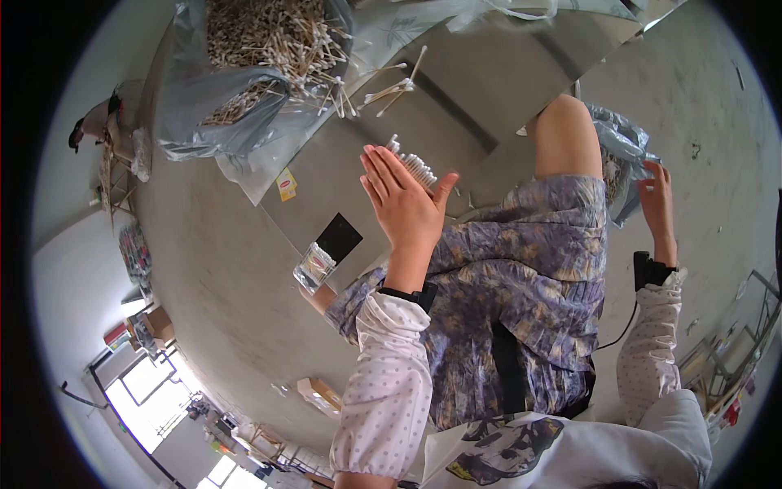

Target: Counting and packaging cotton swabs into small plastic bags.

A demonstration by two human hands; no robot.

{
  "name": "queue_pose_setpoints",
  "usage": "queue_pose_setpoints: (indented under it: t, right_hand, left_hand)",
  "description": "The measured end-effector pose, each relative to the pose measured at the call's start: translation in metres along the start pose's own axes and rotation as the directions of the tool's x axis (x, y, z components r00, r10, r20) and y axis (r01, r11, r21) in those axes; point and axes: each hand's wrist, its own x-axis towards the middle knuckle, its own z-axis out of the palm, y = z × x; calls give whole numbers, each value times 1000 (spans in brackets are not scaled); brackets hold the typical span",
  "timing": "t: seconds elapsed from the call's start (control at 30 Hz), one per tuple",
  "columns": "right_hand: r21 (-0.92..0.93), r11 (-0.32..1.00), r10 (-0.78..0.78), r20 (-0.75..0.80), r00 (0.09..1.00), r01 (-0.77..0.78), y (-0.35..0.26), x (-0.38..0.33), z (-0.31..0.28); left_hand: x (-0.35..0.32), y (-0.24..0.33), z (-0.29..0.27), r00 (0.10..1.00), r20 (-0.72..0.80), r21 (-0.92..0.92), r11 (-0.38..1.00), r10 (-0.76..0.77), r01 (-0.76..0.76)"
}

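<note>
My left hand [403,198] lies flat over a bunch of cotton swabs [417,169] on the table, fingers stretched out and thumb apart. White swab tips show beyond its edge; the rest of the bunch is hidden under the palm. Off to the right, past my knee, my right hand [656,200] hangs beside a grey plastic bag [623,134]. Its fingers are loosely bent and apart, with nothing visible in them. Some swabs seem to show inside that bag. Several loose swabs [395,88] lie crossed on the table ahead of my left hand.
A large heap of swabs [269,41] fills a clear plastic bag [183,114] at the far left. A clear box of swabs [314,266] stands at the table's near left corner, by a black card [340,235]. A small yellow packet [286,185] lies left. Another person [96,122] is beyond.
</note>
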Motion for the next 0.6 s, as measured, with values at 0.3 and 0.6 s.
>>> queue_pose_setpoints:
  t: [0.3,0.6]
  right_hand:
    - [499,769,-418,-83,905,400,-247,47,17]
    - [797,550,-459,39,887,250,-330,-1,132]
  left_hand:
    - [-19,-5,1,998,-35,11,999,46,-46]
    - [0,-13,3,996,-91,-43,999,21,-25]
